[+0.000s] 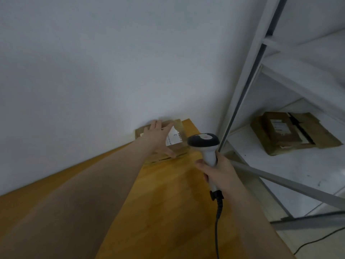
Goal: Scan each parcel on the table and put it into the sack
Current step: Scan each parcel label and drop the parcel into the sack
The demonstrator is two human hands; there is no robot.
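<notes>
A brown cardboard parcel (179,136) with a white label lies at the far corner of the wooden table (168,193), against the wall. It rests on top of another flat parcel (164,159). My left hand (158,137) lies spread on the top parcel, fingers over its far edge and thumb at its near side. My right hand (218,172) grips the white handle of a barcode scanner (204,144), whose dark head is close to the parcel's right side. The sack is out of view.
A grey metal shelf rack (240,101) stands right of the table. On its lower shelf lie brown parcels (291,131). The scanner's black cable (217,221) hangs down over the table's right edge. A white wall runs behind the table.
</notes>
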